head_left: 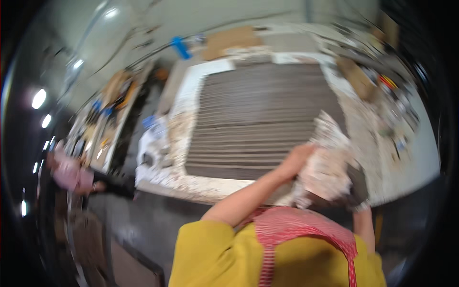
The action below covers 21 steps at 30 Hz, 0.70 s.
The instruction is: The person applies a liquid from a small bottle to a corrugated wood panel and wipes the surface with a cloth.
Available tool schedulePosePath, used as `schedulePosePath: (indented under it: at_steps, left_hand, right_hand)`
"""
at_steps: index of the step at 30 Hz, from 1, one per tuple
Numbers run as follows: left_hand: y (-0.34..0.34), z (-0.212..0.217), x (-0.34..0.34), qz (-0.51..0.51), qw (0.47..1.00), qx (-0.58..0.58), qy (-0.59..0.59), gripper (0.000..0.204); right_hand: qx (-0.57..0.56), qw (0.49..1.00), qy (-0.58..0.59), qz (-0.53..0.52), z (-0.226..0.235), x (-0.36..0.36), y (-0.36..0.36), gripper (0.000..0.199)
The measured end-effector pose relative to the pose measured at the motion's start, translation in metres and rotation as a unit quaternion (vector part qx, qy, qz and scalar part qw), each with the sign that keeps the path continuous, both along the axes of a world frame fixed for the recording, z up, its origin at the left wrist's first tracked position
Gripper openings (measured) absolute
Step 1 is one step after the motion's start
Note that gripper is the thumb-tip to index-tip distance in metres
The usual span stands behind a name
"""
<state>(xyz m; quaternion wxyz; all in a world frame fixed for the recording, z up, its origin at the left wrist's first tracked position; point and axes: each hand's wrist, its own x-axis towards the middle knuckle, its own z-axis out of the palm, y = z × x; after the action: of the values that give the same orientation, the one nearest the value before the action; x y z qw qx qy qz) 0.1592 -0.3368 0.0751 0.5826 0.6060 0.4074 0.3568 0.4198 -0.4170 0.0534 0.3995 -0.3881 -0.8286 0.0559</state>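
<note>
Head view is showing a crumpled, pale, speckled sheet (327, 165) being gathered at the near right corner of a dark ribbed slab (260, 119) on the counter (416, 158). Left hand (296, 160) fingers are pinching its edge; right hand (358, 193) is hiding beneath, its hold unclear. Lifting it probably needs both hands pulling evenly.

Right hand (359, 203) largely hidden behind the crumpled pale sheet (327, 162), its grip indeterminate; motion blur obscures the small items (389, 103) along the bench (411, 158) edge.
</note>
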Motion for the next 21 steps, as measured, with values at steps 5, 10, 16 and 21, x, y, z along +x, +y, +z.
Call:
schedulePosePath:
  at_steps: [5, 10, 16, 21]
  left_hand:
    - [0.017, -0.029, -0.004, 0.062, 0.991, 0.104, 0.064, 0.041]
    - [0.002, 0.006, -0.053, 0.169, 0.951, 0.232, 0.118, 0.041]
    - [-0.009, 0.026, -0.07, 0.241, 0.901, 0.314, 0.176, 0.051]
    - [-0.029, 0.024, -0.058, -0.036, 0.958, -0.087, -0.271, 0.057]
  right_hand:
    - [-0.41, 0.779, 0.472, -0.042, 0.028, 0.02, -0.021, 0.048]
    - [-0.417, 0.791, 0.447, 0.021, 0.051, -0.034, 0.028, 0.048]
    - [-0.433, 0.788, 0.431, 0.07, 0.053, -0.071, 0.054, 0.048]
    - [-0.536, 0.537, 0.597, 0.261, 0.056, -0.098, 0.062, 0.048]
